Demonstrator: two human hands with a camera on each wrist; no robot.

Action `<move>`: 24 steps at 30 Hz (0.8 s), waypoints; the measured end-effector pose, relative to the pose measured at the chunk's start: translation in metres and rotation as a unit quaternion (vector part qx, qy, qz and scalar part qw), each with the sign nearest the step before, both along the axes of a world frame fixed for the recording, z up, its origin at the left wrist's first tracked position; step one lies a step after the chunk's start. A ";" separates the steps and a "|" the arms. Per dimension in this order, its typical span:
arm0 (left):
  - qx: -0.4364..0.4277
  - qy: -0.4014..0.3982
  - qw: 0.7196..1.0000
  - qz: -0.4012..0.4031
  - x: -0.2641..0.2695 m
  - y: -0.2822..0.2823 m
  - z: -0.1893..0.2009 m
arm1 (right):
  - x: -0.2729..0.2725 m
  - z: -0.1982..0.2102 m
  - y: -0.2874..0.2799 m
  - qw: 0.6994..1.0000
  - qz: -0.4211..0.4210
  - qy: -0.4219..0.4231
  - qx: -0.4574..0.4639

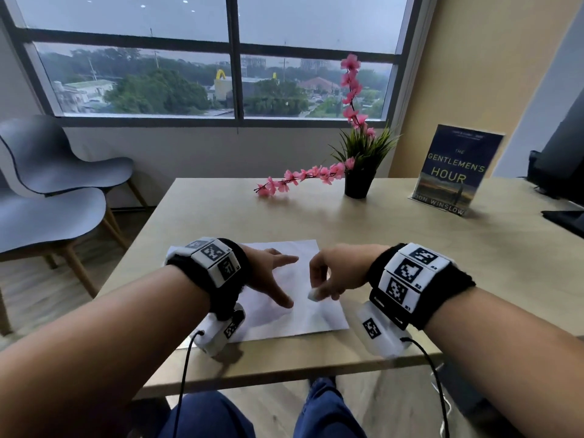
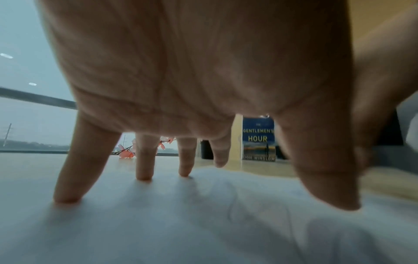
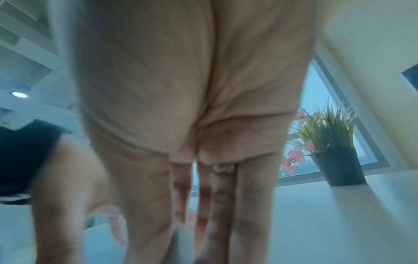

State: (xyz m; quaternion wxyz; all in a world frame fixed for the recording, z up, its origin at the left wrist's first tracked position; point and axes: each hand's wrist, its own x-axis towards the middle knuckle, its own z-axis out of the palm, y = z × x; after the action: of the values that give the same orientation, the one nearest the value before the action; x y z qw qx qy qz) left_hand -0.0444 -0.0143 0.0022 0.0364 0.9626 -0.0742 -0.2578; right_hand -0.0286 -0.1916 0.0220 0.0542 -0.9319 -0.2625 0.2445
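Note:
A white sheet of paper (image 1: 303, 314) lies on the wooden table (image 1: 221, 216) near its front edge. My left hand (image 1: 289, 279) is spread over the sheet's left half. In the left wrist view its fingertips (image 2: 144, 175) press down on the paper (image 2: 181, 223). My right hand (image 1: 316, 290) hovers over the sheet's right half, fingers curled downward, and pinches a small white object (image 1: 313, 294) just above the paper. What the object is I cannot tell. The right wrist view is blurred, with the white object (image 3: 181, 239) between the fingers.
A black pot with green grass and pink blossom stems (image 1: 358, 181) stands at the table's back. To its right a blue book (image 1: 455, 172) stands upright. A dark monitor (image 1: 562, 172) sits at the right edge. Two grey chairs (image 1: 53, 191) stand left of the table.

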 end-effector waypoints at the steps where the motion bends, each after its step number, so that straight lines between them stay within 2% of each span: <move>1: -0.017 -0.004 1.000 0.000 -0.002 0.003 0.003 | 0.003 0.002 0.002 1.000 -0.006 -0.018 0.014; 4: -0.031 -0.039 0.999 -0.012 -0.006 0.014 0.013 | 0.004 0.002 0.006 0.999 0.001 -0.023 -0.026; 7: 0.002 -0.073 0.997 0.001 -0.006 0.027 0.016 | 0.001 -0.002 0.004 0.997 0.017 -0.012 -0.078; 12: 0.086 -0.009 0.995 0.048 -0.003 0.041 0.005 | 0.007 -0.003 0.001 0.995 0.010 -0.005 -0.102; 19: 0.074 0.007 0.997 0.039 -0.002 0.035 -0.003 | 0.039 -0.003 0.042 0.997 -0.032 -0.067 0.005; 21: 0.069 0.016 0.997 0.041 -0.002 0.035 -0.003 | 0.045 -0.009 0.058 0.996 -0.047 -0.077 0.003; 24: 0.077 0.010 0.996 0.032 -0.002 0.035 -0.004 | 0.052 -0.015 0.072 0.992 -0.056 -0.105 -0.049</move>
State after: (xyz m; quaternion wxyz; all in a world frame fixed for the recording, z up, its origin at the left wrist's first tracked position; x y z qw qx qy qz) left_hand -0.0462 0.0212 -0.0016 -0.0291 0.9618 -0.0224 -0.2711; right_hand 0.0236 -0.1194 0.0069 -0.0056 -0.9671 -0.2020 0.1547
